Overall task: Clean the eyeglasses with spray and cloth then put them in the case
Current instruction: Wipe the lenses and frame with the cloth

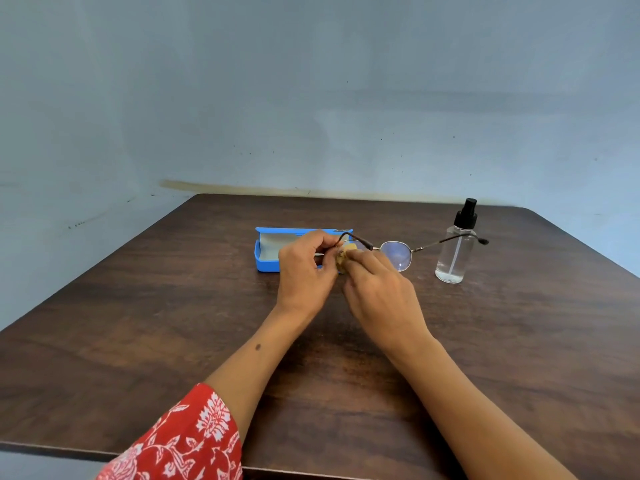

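Eyeglasses: we see thin metal-framed eyeglasses with round clear lenses [396, 255] held up above the table, between the case and the bottle; both temples are unfolded, and the one on the right reaches across in front of the bottle.
Left hand: our left hand [306, 268] has its fingers curled, pinching the frame at the left lens side, near the temple hinge.
Right hand: our right hand [379, 289] pinches a small yellowish folded cleaning cloth [344, 258] against the left lens; its fingers are bent around the cloth, and that lens is mostly hidden behind cloth and fingers.
Right lens: uncovered, clear, held free in the air beside the right hand's fingers.
Case: a bright blue rectangular hard case with a pale lining [268, 249] lies open on the table behind the left hand, which partly hides it.
Spray: a clear plastic spray bottle with a black pump top [455, 251] stands upright to the right, apart from both hands.
Surface: dark brown wood-grain table [138, 341].
Sleeve: red fabric with a white floral print [187, 441] on our left arm.
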Tool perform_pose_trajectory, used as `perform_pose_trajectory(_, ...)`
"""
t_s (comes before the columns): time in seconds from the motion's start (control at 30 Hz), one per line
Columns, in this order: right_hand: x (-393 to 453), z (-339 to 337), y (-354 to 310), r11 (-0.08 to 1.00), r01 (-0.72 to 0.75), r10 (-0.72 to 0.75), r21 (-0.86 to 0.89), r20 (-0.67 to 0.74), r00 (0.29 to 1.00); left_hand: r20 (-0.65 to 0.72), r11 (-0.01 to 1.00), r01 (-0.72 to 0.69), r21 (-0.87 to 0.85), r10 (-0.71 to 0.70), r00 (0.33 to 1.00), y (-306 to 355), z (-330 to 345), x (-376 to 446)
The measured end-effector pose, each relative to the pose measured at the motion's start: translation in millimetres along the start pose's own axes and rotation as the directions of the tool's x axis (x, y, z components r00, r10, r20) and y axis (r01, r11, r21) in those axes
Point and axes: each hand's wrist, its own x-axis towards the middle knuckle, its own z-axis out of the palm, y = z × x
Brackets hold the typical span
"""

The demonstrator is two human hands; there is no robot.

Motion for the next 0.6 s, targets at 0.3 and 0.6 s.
perform_pose_trajectory(0.3,1.4,1.7,3.6,1.0,-0.019,0.019,-0.007,0.026,0.999,0.023,1.0,-0.018,0.008,0.018,1.0,1.7,1.4,-1.2)
perform_pose_trajectory(0.6,-0.5,-1.3,7.6,0.72,-0.3,0.384,0.626,0.001,0.923,-0.029,0.997,0.078,0.008,-0.078,0.997,0.0,-2.3,2.0)
